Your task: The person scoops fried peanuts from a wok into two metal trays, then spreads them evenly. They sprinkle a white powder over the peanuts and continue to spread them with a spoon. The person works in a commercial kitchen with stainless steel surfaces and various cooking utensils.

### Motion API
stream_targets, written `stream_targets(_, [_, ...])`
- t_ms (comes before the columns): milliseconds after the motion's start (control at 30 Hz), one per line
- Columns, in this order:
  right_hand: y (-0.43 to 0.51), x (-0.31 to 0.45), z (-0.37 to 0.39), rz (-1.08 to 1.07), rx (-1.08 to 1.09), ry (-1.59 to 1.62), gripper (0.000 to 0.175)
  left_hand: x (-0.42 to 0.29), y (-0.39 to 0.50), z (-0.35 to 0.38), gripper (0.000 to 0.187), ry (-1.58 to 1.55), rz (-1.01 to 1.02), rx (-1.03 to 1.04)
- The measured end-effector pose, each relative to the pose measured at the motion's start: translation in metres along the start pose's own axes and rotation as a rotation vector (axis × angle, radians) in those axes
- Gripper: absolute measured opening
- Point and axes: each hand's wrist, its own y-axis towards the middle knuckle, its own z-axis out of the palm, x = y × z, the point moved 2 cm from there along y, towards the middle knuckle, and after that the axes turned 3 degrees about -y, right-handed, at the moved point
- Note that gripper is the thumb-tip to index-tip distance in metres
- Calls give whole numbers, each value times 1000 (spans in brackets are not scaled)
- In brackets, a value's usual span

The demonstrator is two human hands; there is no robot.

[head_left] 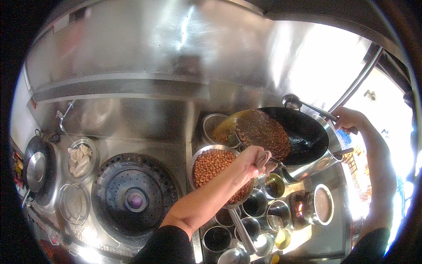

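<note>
My left hand (252, 161) grips the near side of a black wok (310, 135) through a folded brown cloth (263, 161). The wok is tilted to the left. Brown peanuts in oil (263, 132) lie at its low side, and yellowish oil runs over the rim into a round metal container (208, 127). My right hand (350, 120) holds the handle of a metal ladle (291, 100), its bowl against the wok's far rim. Below my left forearm, a long-handled metal pan or strainer (244, 231) is filled with reddish-brown peanuts (211, 166), partly hidden by the arm.
A burner (135, 199) sits left of the peanuts. Beyond it are a bowl of pale pieces (79, 160), a wire-rimmed strainer (74, 204) and stacked pans (36, 171). Several metal seasoning pots (217, 239) crowd the lower right, near a pot of pale liquid (323, 204).
</note>
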Motion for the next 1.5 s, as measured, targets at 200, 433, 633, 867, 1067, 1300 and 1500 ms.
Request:
stream_targets(200, [3,4,1,-9,7,-8,17,0,6,-5,15,-58,-14,42])
stream_targets(433, [2,12,-4,26,15,-28,16,-3,17,-13,14,-44,20,109])
stream_targets(633, [15,8,-5,13,7,-37,14,-6,28,-19,15,-75,-22,207])
stream_targets(867, [20,13,-10,-7,32,-108,17,-7,18,-13,15,-54,-70,216])
stream_targets(1067, [20,27,-15,8,19,-200,24,-6,-7,0,19,-35,-22,27])
stream_targets(1300, [25,47,-22,51,35,-227,25,-15,6,-11,20,-45,-93,121])
stream_targets(1500, [31,73,-28,57,15,-263,19,-25,28,-30,21,-107,-242,366])
